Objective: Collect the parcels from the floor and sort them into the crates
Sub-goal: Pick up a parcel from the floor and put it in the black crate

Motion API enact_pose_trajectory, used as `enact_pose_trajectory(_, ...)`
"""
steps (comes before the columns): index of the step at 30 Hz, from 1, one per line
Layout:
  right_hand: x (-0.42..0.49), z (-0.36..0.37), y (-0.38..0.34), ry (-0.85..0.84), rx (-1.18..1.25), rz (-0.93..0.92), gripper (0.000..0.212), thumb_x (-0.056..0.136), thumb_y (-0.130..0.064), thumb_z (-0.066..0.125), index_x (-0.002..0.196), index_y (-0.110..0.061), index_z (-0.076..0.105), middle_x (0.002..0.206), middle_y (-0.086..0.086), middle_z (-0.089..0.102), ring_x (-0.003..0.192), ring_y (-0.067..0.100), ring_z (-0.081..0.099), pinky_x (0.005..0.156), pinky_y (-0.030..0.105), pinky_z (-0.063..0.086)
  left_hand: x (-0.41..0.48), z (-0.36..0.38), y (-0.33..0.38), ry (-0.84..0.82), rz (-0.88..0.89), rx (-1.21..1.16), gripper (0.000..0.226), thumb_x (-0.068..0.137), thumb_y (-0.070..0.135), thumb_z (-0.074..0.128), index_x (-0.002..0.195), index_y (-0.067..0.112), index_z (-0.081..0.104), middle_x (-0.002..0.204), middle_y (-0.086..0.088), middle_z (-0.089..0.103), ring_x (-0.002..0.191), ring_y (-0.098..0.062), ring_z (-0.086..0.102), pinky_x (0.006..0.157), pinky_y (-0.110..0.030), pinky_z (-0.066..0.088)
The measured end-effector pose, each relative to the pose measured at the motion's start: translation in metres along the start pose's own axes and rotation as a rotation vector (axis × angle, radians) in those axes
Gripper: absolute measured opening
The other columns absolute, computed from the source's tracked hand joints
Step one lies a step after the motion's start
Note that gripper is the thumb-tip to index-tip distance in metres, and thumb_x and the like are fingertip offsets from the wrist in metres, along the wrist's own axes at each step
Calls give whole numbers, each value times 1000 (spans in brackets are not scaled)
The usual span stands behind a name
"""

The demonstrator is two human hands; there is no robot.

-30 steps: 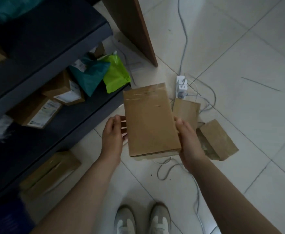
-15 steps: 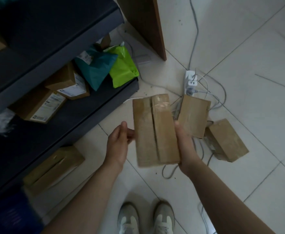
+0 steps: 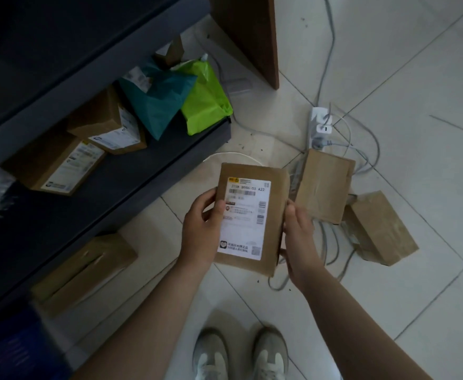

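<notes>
I hold a flat brown cardboard parcel (image 3: 273,215) in front of me, its white shipping label facing up. My left hand (image 3: 201,229) grips its left edge, thumb on the label. My right hand (image 3: 299,234) grips its right edge. Two more brown parcels lie on the tiled floor to the right: one (image 3: 322,185) beside the held parcel, another (image 3: 381,229) tilted further right. Another brown parcel (image 3: 85,272) lies on the floor at the foot of the shelf on the left.
A dark shelf unit (image 3: 131,174) on the left holds labelled boxes (image 3: 109,124), a teal bag (image 3: 156,105) and a green bag (image 3: 205,102). A white power strip (image 3: 321,127) with tangled cables (image 3: 332,250) lies on the floor. A wooden panel (image 3: 252,37) stands behind. My shoes (image 3: 241,355) are below.
I have turned the parcel over in both hands: a plain taped side faced up before, now the white label faces up. The view has shifted slightly.
</notes>
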State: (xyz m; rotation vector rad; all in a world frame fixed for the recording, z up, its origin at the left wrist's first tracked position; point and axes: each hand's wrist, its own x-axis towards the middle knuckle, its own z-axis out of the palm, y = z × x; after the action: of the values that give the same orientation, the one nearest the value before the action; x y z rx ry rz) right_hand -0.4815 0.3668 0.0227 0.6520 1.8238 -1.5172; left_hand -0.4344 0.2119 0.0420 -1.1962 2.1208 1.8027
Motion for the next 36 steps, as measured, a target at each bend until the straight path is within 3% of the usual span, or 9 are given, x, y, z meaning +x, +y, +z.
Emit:
enact_pose_trajectory(4, 20, -3, 15, -91, 79, 73, 60, 94, -71, 28, 119, -30, 65, 112, 0, 73, 104, 20, 70, 92, 45, 54, 14, 14, -23, 4, -26, 23, 21, 102, 24, 44, 115, 31, 59, 109, 14, 63, 96, -1, 62, 69, -14, 49)
enact_pose_trajectory(7, 44, -3, 41, -139, -37, 43, 68, 90, -76, 30, 138, -30, 47, 125, -1, 66, 113, 20, 65, 102, 47, 48, 28, 35, -58, -24, -110, -55, 19, 101, 21, 44, 110, 29, 59, 110, 10, 64, 101, -6, 62, 75, -17, 49)
enact_pose_trajectory(12, 74, -3, 106, -56, -116, -14, 54, 105, -34, 42, 155, -30, 23, 132, -10, 50, 111, 10, 56, 100, 35, 45, 31, 80, -117, -27, -192, -68, 27, 94, 3, 50, 113, 22, 44, 117, 0, 57, 91, 0, 57, 58, -9, 49)
enact_pose_trajectory(19, 87, -16, 146, -134, -65, 27, 73, 94, 10, 44, 152, -24, 17, 141, 4, 46, 111, 15, 58, 75, 22, 58, 25, 97, -151, -112, -200, 13, 56, 83, -14, 49, 124, 22, 34, 122, 1, 50, 104, -8, 55, 59, -6, 49)
enact_pose_trajectory(22, 83, -21, 129, -114, 0, 73, 66, 97, -2, 51, 152, -25, 22, 139, -3, 41, 97, 8, 59, 68, 15, 54, 31, 99, -143, -81, -214, 42, 60, 80, 4, 59, 130, 27, 36, 127, 2, 39, 117, -16, 50, 79, -24, 56)
enact_pose_trajectory(25, 91, -39, 102, 121, -48, 19, 57, 96, -11, 56, 147, -25, 34, 149, 0, 30, 126, 20, 48, 89, 24, 42, 38, 109, -121, -79, -139, 161, 60, 77, 14, 61, 126, 39, 37, 132, 8, 28, 128, -22, 38, 102, -47, 46)
enact_pose_trajectory(30, 123, -96, 63, 432, -147, -131, 49, 92, -11, 54, 139, -16, 43, 147, 7, 26, 133, 25, 37, 99, 25, 30, 64, 167, -78, -111, 17, 184, 44, 88, 6, 55, 129, 19, 48, 141, -4, 29, 125, -16, 37, 106, -25, 33)
enact_pose_trajectory(33, 145, -119, 56, 446, -208, -140, 53, 91, -13, 54, 142, -15, 40, 149, 9, 24, 136, 28, 32, 109, 32, 31, 92, 211, -69, -153, 2, 244, 48, 90, 11, 54, 137, 17, 46, 143, -7, 35, 132, -23, 37, 110, -32, 31)
enact_pose_trajectory(36, 159, -128, 56, 382, -198, -198, 58, 92, -13, 55, 146, -17, 35, 152, 7, 16, 133, 26, 38, 105, 29, 34, 115, 249, -72, -184, -89, 160, 53, 93, 17, 53, 144, 13, 38, 137, 2, 45, 127, -22, 46, 95, -27, 36)
